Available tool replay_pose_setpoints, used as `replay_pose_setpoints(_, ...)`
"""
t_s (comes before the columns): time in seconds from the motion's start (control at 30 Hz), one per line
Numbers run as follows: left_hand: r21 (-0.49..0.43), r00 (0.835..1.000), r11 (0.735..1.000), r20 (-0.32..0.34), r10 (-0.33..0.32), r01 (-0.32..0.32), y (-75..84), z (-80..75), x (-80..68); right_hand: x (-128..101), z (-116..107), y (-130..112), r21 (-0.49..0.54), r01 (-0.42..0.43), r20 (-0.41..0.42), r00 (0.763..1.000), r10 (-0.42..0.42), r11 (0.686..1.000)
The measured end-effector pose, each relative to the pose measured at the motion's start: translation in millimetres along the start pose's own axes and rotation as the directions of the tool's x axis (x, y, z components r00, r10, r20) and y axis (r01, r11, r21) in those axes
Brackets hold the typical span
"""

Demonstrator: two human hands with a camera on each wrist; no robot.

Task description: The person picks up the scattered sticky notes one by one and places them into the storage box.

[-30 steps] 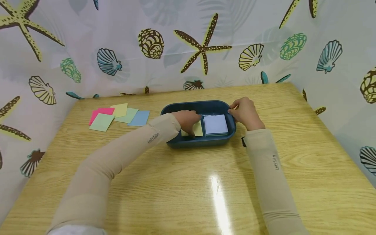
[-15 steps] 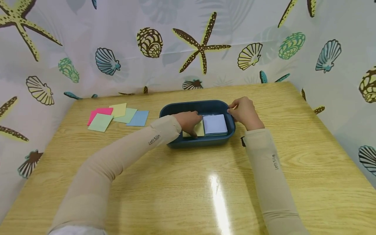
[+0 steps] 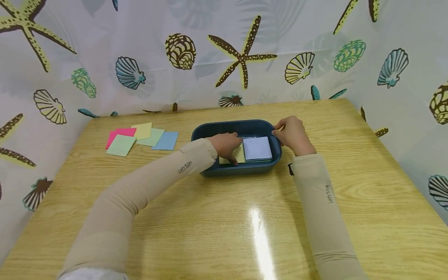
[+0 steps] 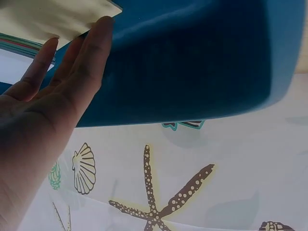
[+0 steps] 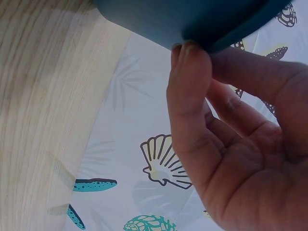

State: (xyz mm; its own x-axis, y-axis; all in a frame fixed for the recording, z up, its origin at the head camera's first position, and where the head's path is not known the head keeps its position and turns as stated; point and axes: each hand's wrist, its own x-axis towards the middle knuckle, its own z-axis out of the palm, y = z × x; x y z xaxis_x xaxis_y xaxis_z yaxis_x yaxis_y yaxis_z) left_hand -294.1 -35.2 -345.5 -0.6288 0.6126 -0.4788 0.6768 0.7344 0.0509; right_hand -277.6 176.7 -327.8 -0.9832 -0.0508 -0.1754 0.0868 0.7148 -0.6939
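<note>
A dark blue oval box [image 3: 241, 170] stands on the table with two groups of square sticky notes inside. My left hand [image 3: 225, 146] reaches into it and holds the yellow sticky notes [image 3: 239, 154], thumb toward the near edge and fingertips at the far edge. In the left wrist view, the fingers [image 4: 94, 57] meet the edge of the yellow paper [image 4: 48, 17]. Just right of it lies a pale bluish-white stack of notes [image 3: 257, 148], with coloured layers showing beneath. My right hand [image 3: 293, 134] pinches the box's right rim between thumb and fingertips.
Loose sticky notes lie overlapping at the table's left back: pink [image 3: 111, 138], yellow [image 3: 142, 131], light green [image 3: 120, 145] and blue [image 3: 165, 140]. A curtain printed with shells and starfish [image 3: 241, 58] hangs along the back and both sides of the wooden table [image 3: 196, 225].
My left hand has slid slightly right inside the box, and the yellow notes have shifted with it up against the white stack. The right hand stays on the rim.
</note>
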Motion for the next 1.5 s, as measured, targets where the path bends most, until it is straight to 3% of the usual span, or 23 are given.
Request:
replay_pose_setpoints(0.27, -0.018, 0.999, 1.000, -0.047, 0.015, -0.016, -6.4, 0.4, -6.6, 0, 1, -2, -0.015, 0.004, -0.004, 1.000, -0.004, 1.000)
replay_pose_setpoints(0.37, -0.107, 0.995, 0.994, -0.098, 0.017, -0.028, -14.2, -3.8, -21.2, 0, 2, -2, -0.018, 0.011, 0.001, 1.000, -0.011, 1.000)
replay_pose_setpoints(0.47, -0.217, 0.979, 0.974, -0.205, 0.013, -0.058, -28.7, -11.3, -44.0, 0, 3, -2, -0.010, 0.007, 0.006, 1.000, -0.007, 1.000)
replay_pose_setpoints(0.53, -0.289, 0.955, 0.954, -0.297, -0.011, -0.079, -44.3, -14.2, -60.9, 0, 2, -1, -0.009, -0.003, 0.010, 1.000, 0.003, 1.000)
replay_pose_setpoints(0.6, -0.332, 0.919, 0.940, -0.388, -0.065, -0.074, -63.1, -15.2, -78.1, 0, 1, -1, -0.013, -0.015, 0.016, 1.000, 0.015, 1.000)
replay_pose_setpoints(0.7, -0.407, 0.852, 0.913, -0.477, -0.217, 0.004, -95.4, -11.7, -104.2, -1, -1, 1, -0.024, -0.025, 0.022, 0.999, 0.025, 0.999)
replay_pose_setpoints(0.77, -0.457, 0.796, 0.885, -0.503, -0.337, 0.086, -117.9, -5.2, -121.4, -2, -2, 2, -0.025, -0.025, 0.024, 0.999, 0.026, 0.999)
replay_pose_setpoints(0.87, -0.536, 0.723, 0.819, -0.481, -0.496, 0.206, -152.8, 11.6, -144.5, -2, -2, 3, -0.023, -0.020, 0.027, 0.999, 0.020, 1.000)
replay_pose_setpoints(0.93, -0.566, 0.697, 0.774, -0.433, -0.571, 0.283, -174.1, 26.1, -157.4, -3, -1, 4, -0.020, -0.014, 0.029, 0.999, 0.015, 1.000)
replay_pose_setpoints(1.0, -0.565, 0.693, 0.740, -0.365, -0.622, 0.366, -193.2, 42.2, -167.7, -3, -1, 3, -0.020, -0.010, 0.030, 0.999, 0.011, 1.000)
replay_pose_setpoints(1.13, -0.490, 0.728, 0.707, -0.192, -0.658, 0.509, -220.3, 73.3, -180.2, -2, 0, 2, -0.020, -0.002, 0.027, 1.000, 0.003, 1.000)
replay_pose_setpoints(1.23, -0.460, 0.745, 0.684, -0.071, -0.664, 0.566, -230.1, 91.2, -183.6, 0, 1, 1, -0.015, 0.003, 0.022, 1.000, -0.003, 1.000)
replay_pose_setpoints(1.3, -0.458, 0.745, 0.668, -0.019, -0.667, 0.586, -232.9, 99.9, -182.4, 0, 1, 2, -0.015, 0.005, 0.020, 1.000, -0.005, 1.000)
replay_pose_setpoints(1.4, -0.451, 0.722, 0.646, -0.004, -0.692, 0.616, -234.6, 109.4, -181.0, 1, 1, 3, -0.012, 0.006, 0.022, 1.000, -0.005, 1.000)
replay_pose_setpoints(1.5, -0.441, 0.679, 0.616, -0.018, -0.734, 0.653, -236.4, 116.5, -179.3, 1, 1, 3, -0.009, 0.005, 0.015, 1.000, -0.004, 1.000)
